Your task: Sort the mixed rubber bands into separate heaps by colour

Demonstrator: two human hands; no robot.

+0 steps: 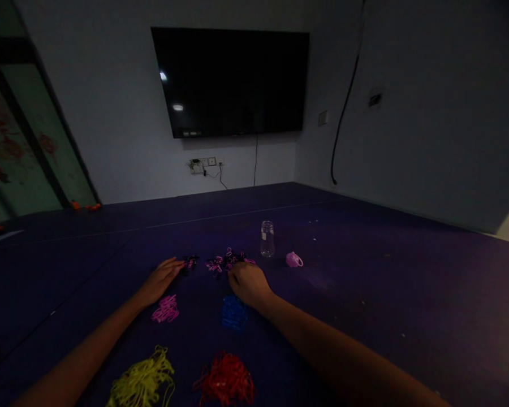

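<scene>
My left hand (160,278) lies flat on the dark purple table (365,294), fingers stretched toward a small dark clump of bands (190,262). My right hand (248,282) rests curled, knuckles up, at the near edge of a mixed pink and black pile of small bands (228,261); what its fingers hold is hidden. Sorted piles lie nearer me: pink (165,309) by my left wrist, blue (234,311) under my right wrist, yellow (143,382) and red (224,380) at the front.
A small clear jar (267,239) stands upright behind the mixed pile, with a pink lid (294,259) beside it on the right. A dark wall screen (233,82) hangs ahead. The room is dim.
</scene>
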